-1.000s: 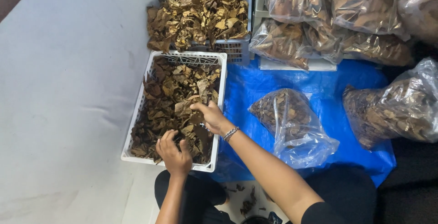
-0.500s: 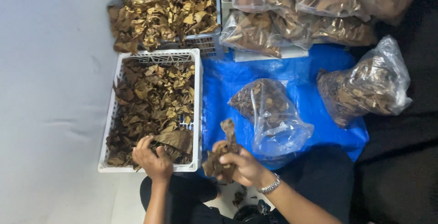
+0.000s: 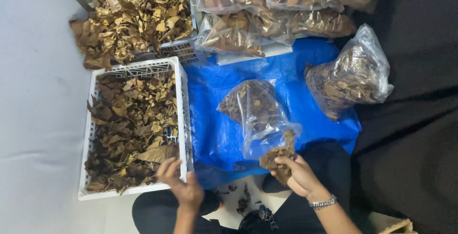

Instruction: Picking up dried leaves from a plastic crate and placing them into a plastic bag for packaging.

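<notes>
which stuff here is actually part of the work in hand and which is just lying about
In use: right hand gripping a clump of dried leaves; open clear bag; left hand at the white crate.

Lying about: heaped rear crate; sealed bags; tied bag; blue tarp.

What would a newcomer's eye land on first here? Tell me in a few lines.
First, the bright blue tarp in the middle, with a clear half-filled bag of dried leaves lying open on it. Next, the white crate of brown leaves on its left. At the bottom, the right hand grips a leaf bunch by the bag's mouth, and the left hand is at the crate's near corner.
</notes>
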